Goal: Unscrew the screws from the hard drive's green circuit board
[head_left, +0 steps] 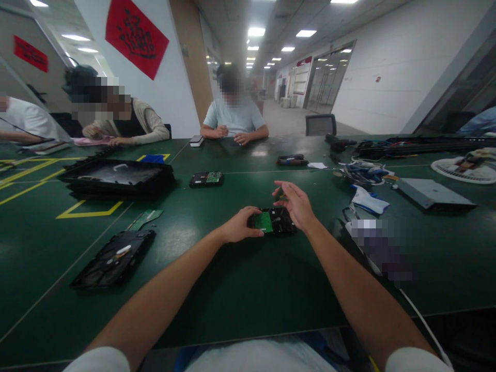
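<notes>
The left hand [241, 226] lay on the green desk [240, 289] with its fingers curled against the left edge of a small hard drive [273, 221], which sat circuit-board side up, straight ahead of the person and near the middle of the desk; that grip was closed on the drive's side and pinned it flat. The right hand [296, 204] hung just over the drive's far right corner, palm down, its fingers loosely bent and half spread, and a small dark-and-yellowish object showed at its fingertips, too blurred to name; whether the grip truly held it I could not tell. By my judgement the step in hand was work on the drive's exposed board side, one hand steadying while the other came to it, and the next move called for a fine, exact placement at the board with the drive kept from sliding. Another hard drive [206, 179] lay farther off, a black panel [114, 258] lay to the left, and a larger black chassis [116, 176] stood beyond it. Across the desk a seated person [234, 118] rested both hands together.
</notes>
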{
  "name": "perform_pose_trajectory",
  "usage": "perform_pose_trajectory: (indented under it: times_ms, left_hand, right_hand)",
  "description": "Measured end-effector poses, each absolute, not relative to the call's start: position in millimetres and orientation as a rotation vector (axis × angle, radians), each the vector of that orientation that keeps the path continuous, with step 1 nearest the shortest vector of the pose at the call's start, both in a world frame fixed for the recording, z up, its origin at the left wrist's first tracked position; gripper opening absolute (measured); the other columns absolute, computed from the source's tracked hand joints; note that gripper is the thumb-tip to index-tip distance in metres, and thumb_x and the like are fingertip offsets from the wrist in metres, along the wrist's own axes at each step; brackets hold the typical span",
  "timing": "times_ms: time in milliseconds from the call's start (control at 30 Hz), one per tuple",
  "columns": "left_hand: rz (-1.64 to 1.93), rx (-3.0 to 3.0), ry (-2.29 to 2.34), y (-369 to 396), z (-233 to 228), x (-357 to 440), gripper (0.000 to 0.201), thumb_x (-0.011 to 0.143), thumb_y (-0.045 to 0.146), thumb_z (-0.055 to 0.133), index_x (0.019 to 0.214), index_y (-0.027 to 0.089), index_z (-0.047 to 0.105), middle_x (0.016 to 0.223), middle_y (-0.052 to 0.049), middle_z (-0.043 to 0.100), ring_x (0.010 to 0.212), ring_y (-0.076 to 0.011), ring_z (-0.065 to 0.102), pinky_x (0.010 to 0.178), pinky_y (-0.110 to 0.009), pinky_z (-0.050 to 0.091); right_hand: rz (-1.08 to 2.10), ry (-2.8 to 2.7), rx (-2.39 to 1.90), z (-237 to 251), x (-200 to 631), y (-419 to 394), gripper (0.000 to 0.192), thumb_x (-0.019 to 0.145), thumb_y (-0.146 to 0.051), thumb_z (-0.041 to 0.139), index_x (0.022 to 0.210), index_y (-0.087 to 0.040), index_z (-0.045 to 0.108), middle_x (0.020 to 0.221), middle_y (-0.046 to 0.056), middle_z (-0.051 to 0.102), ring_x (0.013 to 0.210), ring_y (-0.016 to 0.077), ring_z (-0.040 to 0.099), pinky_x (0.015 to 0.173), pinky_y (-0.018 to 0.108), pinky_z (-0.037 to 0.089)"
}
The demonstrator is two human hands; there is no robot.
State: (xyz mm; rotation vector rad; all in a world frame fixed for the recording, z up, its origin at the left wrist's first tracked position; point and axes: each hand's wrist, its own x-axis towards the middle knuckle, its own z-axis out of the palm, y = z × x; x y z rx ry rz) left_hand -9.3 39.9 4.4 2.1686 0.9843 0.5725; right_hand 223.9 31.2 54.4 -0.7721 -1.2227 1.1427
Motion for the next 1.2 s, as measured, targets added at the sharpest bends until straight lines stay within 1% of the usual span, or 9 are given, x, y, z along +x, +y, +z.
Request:
perform_pose_trajectory:
  times_ms: [133, 300, 433, 533, 633, 800, 933, 1067, 1200]
  left_hand:
    - [0.58, 2.188, 0.963, 40.0, 4.3, -9.0, 0.083, 0.069, 0.055, 0.084, 0.14, 0.025, 0.054, 0.148, -0.011, 0.049, 0.134, -0.0336, 0.05, 0.112, -0.05, 0.044]
    - [0.568, 2.183, 0.967, 40.6, 3.7, -9.1, 0.084, 0.069, 0.056, 0.083, 0.141, 0.025, 0.053, 0.149, -0.012, 0.047, 0.134, -0.0343, 0.05, 0.112, -0.051, 0.044]
    - [0.567, 2.174, 0.967, 40.2, 4.3, -9.5, 0.084, 0.069, 0.056, 0.083, 0.141, 0.026, 0.054, 0.149, -0.011, 0.047, 0.134, -0.0347, 0.05, 0.113, -0.052, 0.043]
    - [0.569, 2.183, 0.964, 39.4, 5.7, -9.6, 0.083, 0.069, 0.056, 0.083, 0.141, 0.026, 0.054, 0.15, -0.011, 0.047, 0.136, -0.0346, 0.048, 0.114, -0.052, 0.042]
    - [0.564, 2.186, 0.966, 38.7, 6.8, -9.5, 0.083, 0.07, 0.056, 0.083, 0.142, 0.026, 0.053, 0.15, -0.011, 0.047, 0.137, -0.0345, 0.048, 0.115, -0.051, 0.042]
    - [0.575, 2.175, 0.965, 38.5, 7.1, -9.4, 0.083, 0.069, 0.056, 0.083, 0.141, 0.026, 0.054, 0.149, -0.012, 0.048, 0.136, -0.0351, 0.048, 0.115, -0.053, 0.041]
    - [0.557, 2.176, 0.961, 38.1, 7.8, -9.9, 0.083, 0.07, 0.057, 0.082, 0.142, 0.027, 0.053, 0.15, -0.012, 0.047, 0.137, -0.035, 0.048, 0.114, -0.053, 0.042]
    - [0.568, 2.188, 0.956, 37.7, 7.1, -10.0, 0.084, 0.07, 0.057, 0.082, 0.142, 0.025, 0.053, 0.151, -0.012, 0.046, 0.137, -0.0339, 0.048, 0.115, -0.051, 0.042]
    - [0.583, 2.198, 0.944, 38.0, 5.7, -9.6, 0.083, 0.07, 0.056, 0.082, 0.142, 0.025, 0.053, 0.15, -0.013, 0.047, 0.137, -0.0339, 0.048, 0.116, -0.052, 0.04]
  right_hand:
    - [1.157, -1.178, -0.745, 54.6, 222.1, 29.9, 0.03, 0.086, -0.052, 0.072, 0.098, -0.025, 0.068, 0.094, 0.002, 0.071, 0.091, 0.017, 0.069, 0.065, 0.025, 0.058]
    - [1.253, -1.144, -0.716, 54.1, 223.6, 30.6, 0.038, 0.093, -0.058, 0.06, 0.103, -0.023, 0.067, 0.099, 0.006, 0.073, 0.096, 0.0206, 0.071, 0.075, 0.033, 0.061]
    - [1.194, -1.193, -0.771, 54.3, 224.8, 29.9, 0.035, 0.091, -0.055, 0.065, 0.108, -0.025, 0.069, 0.094, 0.003, 0.072, 0.091, 0.0186, 0.069, 0.06, 0.024, 0.055]
    - [1.154, -1.184, -0.792, 54.2, 223.3, 29.5, 0.031, 0.086, -0.052, 0.071, 0.1, -0.024, 0.07, 0.093, 0.003, 0.072, 0.087, 0.0174, 0.068, 0.053, 0.022, 0.05]
    - [1.168, -1.139, -0.768, 53.3, 221.6, 30.2, 0.031, 0.085, -0.053, 0.073, 0.095, -0.024, 0.065, 0.094, 0.002, 0.072, 0.089, 0.0184, 0.07, 0.057, 0.023, 0.053]
    - [1.219, -1.108, -0.752, 51.8, 221.9, 31.9, 0.038, 0.092, -0.061, 0.06, 0.104, -0.025, 0.062, 0.097, 0.004, 0.074, 0.093, 0.0208, 0.073, 0.071, 0.033, 0.061]
    - [1.179, -1.155, -0.765, 52.4, 222.9, 31.7, 0.037, 0.09, -0.056, 0.064, 0.115, -0.027, 0.066, 0.096, 0.002, 0.072, 0.093, 0.0188, 0.07, 0.067, 0.029, 0.06]
    - [1.118, -1.17, -0.804, 52.5, 222.7, 31.8, 0.031, 0.086, -0.052, 0.071, 0.103, -0.026, 0.069, 0.096, 0.002, 0.071, 0.09, 0.017, 0.069, 0.058, 0.022, 0.054]
    - [1.138, -1.134, -0.795, 51.4, 222.2, 32.9, 0.034, 0.086, -0.056, 0.07, 0.099, -0.025, 0.064, 0.097, 0.003, 0.073, 0.093, 0.019, 0.071, 0.066, 0.028, 0.059]
